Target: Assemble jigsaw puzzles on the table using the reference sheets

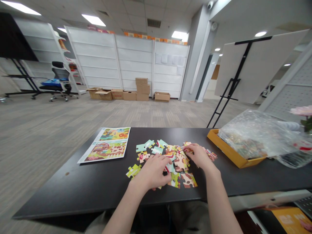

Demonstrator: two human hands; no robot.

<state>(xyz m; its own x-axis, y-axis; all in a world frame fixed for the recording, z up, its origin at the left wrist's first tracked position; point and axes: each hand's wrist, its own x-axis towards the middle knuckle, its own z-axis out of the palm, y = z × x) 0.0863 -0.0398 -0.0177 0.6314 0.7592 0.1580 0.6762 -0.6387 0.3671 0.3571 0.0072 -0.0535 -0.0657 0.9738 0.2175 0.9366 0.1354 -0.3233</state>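
Colourful jigsaw pieces (181, 162) lie in a loose, partly overlapping pile on the black table (97, 188). My left hand (156, 170) rests over the left part of the pile, its fingers curved and apart, with pieces beneath them. At the pile's right side, my right hand (197, 155) has its fingertips together on pieces; which piece they hold is too small to tell. A green piece (133, 170) lies left of my left hand, and pale blue pieces (145, 146) lie beyond it. The printed picture sheet (107, 146) shows a farm scene and an animal scene.
An orange box (235, 156) with plastic-wrapped contents stands at the table's right, beside a large clear plastic bag (260, 130). Pink flowers (302, 111) are at the right edge. Cardboard boxes (142, 89) stand by the far shelves.
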